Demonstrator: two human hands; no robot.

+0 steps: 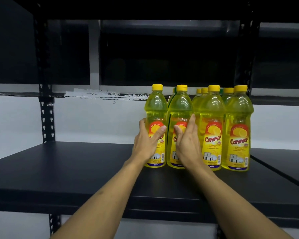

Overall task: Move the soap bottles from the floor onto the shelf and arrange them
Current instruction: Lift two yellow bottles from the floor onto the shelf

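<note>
My left hand grips the leftmost soap bottle on the shelf; my right hand, fingers straight, rests against the second bottle.

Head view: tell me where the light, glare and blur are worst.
Head view: the upper shelf bay is nearly black, the white wall behind is evenly bright; small highlights glint on the bottles' shoulders; the labels read sharply, the left hand and right hand slightly soft; the shelf edges bow from the wide lens.
</note>
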